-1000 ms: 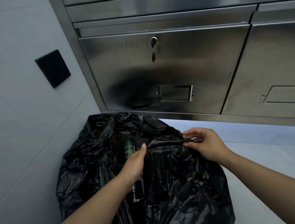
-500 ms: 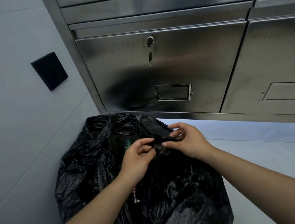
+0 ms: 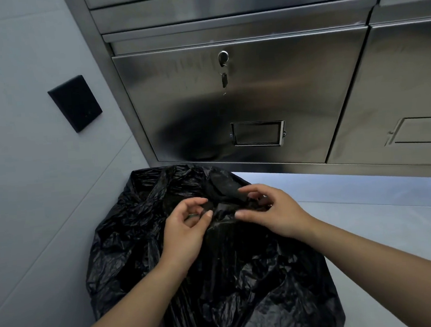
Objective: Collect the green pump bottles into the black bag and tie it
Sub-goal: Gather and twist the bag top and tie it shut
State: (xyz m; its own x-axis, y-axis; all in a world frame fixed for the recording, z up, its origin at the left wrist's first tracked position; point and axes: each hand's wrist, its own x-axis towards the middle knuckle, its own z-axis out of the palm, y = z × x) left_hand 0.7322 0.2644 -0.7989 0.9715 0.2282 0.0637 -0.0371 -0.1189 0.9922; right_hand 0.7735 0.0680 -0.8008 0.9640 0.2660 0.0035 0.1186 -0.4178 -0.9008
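Both hands' grip, left hand [image 3: 186, 227], right hand [image 3: 275, 210], on black bag [image 3: 245, 290] mouth

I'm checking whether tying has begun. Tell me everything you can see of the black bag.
The black bag is thin, glossy, crinkled plastic, bulging and slumped on a pale surface beside the grey wall, near the steel cabinet. Its mouth is gathered on top, where the left hand and right hand each pinch a bunched flap, close together. No finished knot shows; its contents are hidden.

Glossy black bag [image 3: 244, 277] slumps against the wall [image 3: 44, 202] — mouth bunched together on top.
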